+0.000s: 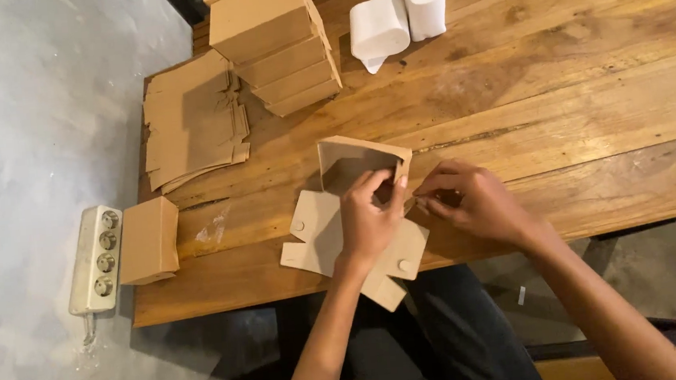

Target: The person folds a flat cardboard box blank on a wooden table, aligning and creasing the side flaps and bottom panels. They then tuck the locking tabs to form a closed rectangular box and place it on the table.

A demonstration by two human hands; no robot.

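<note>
A half-folded cardboard box blank (353, 229) lies at the near edge of the wooden table (572, 99), slightly overhanging it above the person's lap, which keeps it within easy reach of both hands. The left hand (368, 220) rests on the middle of the blank, its fingers curled around the raised wall at the back, pinching that panel upright while the palm pins the flat flaps down so the piece does not slide. The right hand (467, 200) comes in from the right with thumb and fingertips drawn together at the corner of the same raised wall; it seems to be nipping a small tab there, though the left hand's fingers hide the contact and I cannot be sure what it grips. Two round tabs on the flat flaps point toward the near edge, still unfolded. Toward the far-left corner stands a stack of finished boxes (278, 42), piled square so it takes little room, and just beside it, along the left edge, lies a pile of flat blanks (192, 121), close enough to draw from. One single closed box (149, 241) sits at the near-left corner, partly over the edge, next to a white power strip (96, 261) on the grey floor (33, 93). Two white rolls (400, 12) lie at the far edge, well apart from the work.
</note>
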